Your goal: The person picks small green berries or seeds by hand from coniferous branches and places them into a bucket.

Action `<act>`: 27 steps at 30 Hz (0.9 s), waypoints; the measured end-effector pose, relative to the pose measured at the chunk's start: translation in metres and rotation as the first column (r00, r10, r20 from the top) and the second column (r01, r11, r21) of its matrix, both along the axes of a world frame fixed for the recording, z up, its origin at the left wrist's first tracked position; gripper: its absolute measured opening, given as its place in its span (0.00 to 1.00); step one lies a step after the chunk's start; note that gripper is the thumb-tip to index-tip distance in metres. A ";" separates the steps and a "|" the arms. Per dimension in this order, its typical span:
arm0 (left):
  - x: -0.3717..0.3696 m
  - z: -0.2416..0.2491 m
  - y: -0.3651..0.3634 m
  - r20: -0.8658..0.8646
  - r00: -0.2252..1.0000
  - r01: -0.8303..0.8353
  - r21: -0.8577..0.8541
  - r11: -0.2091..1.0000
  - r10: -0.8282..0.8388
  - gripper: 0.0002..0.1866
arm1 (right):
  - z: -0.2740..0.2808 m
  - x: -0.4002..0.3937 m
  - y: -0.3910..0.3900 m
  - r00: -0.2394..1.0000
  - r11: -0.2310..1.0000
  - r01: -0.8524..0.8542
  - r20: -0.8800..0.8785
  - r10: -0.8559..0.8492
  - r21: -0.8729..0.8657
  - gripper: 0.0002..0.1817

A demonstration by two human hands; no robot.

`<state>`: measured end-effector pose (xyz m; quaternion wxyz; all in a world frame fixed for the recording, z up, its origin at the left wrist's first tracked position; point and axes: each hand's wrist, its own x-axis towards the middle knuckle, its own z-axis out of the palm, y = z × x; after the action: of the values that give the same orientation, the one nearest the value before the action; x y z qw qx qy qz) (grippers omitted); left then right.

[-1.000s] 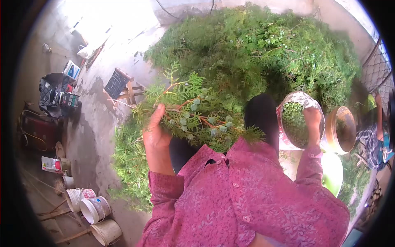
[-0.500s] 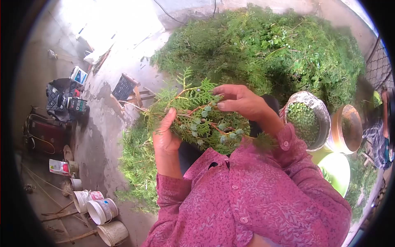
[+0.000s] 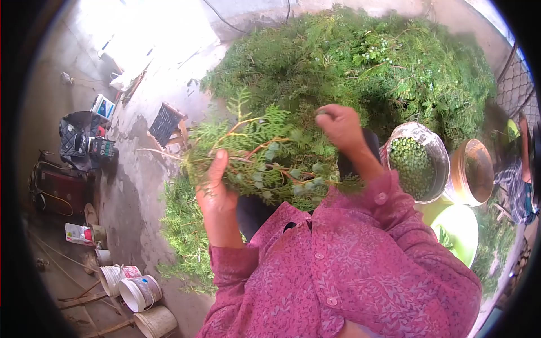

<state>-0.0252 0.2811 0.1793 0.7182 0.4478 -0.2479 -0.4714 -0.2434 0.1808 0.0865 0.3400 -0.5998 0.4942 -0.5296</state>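
Note:
A leafy evergreen branch (image 3: 256, 155) with scaly green sprays lies across my left hand (image 3: 217, 194), whose thumb presses on its stem. Several blue-green cones (image 3: 269, 174) cluster along the twigs on the branch's right side. To the right of the branch and apart from it is my right hand (image 3: 341, 127), its fingers pinched round a small green cone (image 3: 320, 112). Close to my right forearm stands a whitish bucket (image 3: 442, 172) holding many picked green cones (image 3: 408, 160).
A large heap of cut branches (image 3: 360, 62) fills the far side; more greenery (image 3: 189, 236) lies at lower left. An orange-rimmed bucket (image 3: 482, 172) and a bright green basin (image 3: 468, 231) stand at right. A small stool (image 3: 166, 124), white buckets (image 3: 132, 293) and bags are leftward.
My right hand has pulled up and away from the branch, closing round a small cone. The branch and my left hand have shifted slightly left.

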 end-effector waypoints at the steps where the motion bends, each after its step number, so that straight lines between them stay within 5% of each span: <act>1: 0.001 0.005 0.001 0.003 1.000 -0.003 -0.001 1.000 0.003 0.25 | -0.012 -0.018 -0.009 0.999 1.000 0.029 0.024 -0.029 -0.013 0.09; 4: 0.007 0.010 0.005 0.053 0.999 0.004 -0.004 1.000 -0.004 0.26 | -0.001 -0.074 0.002 0.956 0.971 0.206 0.236 -0.173 -0.124 0.08; 6: 0.011 0.006 0.003 0.029 1.000 0.008 0.000 1.000 -0.008 0.26 | -0.006 -0.127 0.020 0.917 0.912 0.396 0.002 -0.398 -0.109 0.11; 8: 0.015 -0.002 0.000 -0.001 1.000 0.020 0.005 1.000 -0.020 0.26 | -0.020 -0.174 0.041 0.731 0.808 0.585 -0.390 -0.559 -0.062 0.15; 9: 0.019 -0.008 -0.003 -0.044 0.998 0.053 0.028 0.998 -0.052 0.25 | -0.029 -0.195 0.052 0.567 0.740 0.672 -0.621 -0.541 -0.031 0.17; 11: 0.015 -0.009 -0.005 -0.092 0.992 0.097 0.050 0.994 -0.092 0.25 | -0.096 -0.257 0.063 0.272 0.794 0.603 -0.955 -0.118 0.074 0.22; 12: 0.006 -0.004 -0.006 -0.064 0.995 0.086 0.045 0.995 -0.083 0.25 | -0.093 -0.256 0.066 0.268 0.793 0.605 -0.955 -0.124 0.067 0.22; 15: 0.004 -0.008 -0.009 -0.052 0.990 0.132 0.063 0.989 -0.128 0.24 | -0.073 -0.229 0.067 0.650 0.842 0.513 -0.717 -0.253 0.168 0.22; 17: 0.001 -0.008 -0.013 -0.067 0.978 0.201 0.069 0.977 -0.197 0.24 | -0.039 -0.189 0.046 0.965 0.872 0.237 -0.209 -0.159 0.429 0.19; 18: -0.003 -0.006 -0.014 -0.101 0.965 0.247 0.053 0.968 -0.241 0.24 | -0.010 -0.152 0.042 0.984 0.919 0.060 0.131 -0.119 0.390 0.14; 21: -0.012 -0.005 -0.014 -0.080 0.969 0.234 0.017 0.972 -0.232 0.23 | 0.029 -0.083 0.022 0.908 0.867 -0.372 0.325 0.264 0.333 0.16; 22: -0.015 -0.006 -0.013 -0.032 0.984 0.178 0.002 0.984 -0.177 0.23 | 0.038 -0.064 0.019 0.848 0.811 -0.516 0.299 0.438 0.276 0.17; 25: -0.015 -0.006 -0.009 -0.009 0.991 0.137 0.017 0.990 -0.137 0.24 | 0.059 -0.027 0.019 0.779 0.710 -0.623 0.176 0.601 0.328 0.17; 27: -0.008 -0.010 -0.008 -0.008 0.989 0.150 0.026 0.988 -0.150 0.24 | 0.049 -0.014 0.016 0.651 0.595 -0.758 0.353 0.672 0.266 0.16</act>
<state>-0.0331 0.2731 0.1690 0.6755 0.4360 -0.2722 -0.5287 -0.2575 0.1970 0.1353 0.6882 -0.6058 0.2650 -0.2987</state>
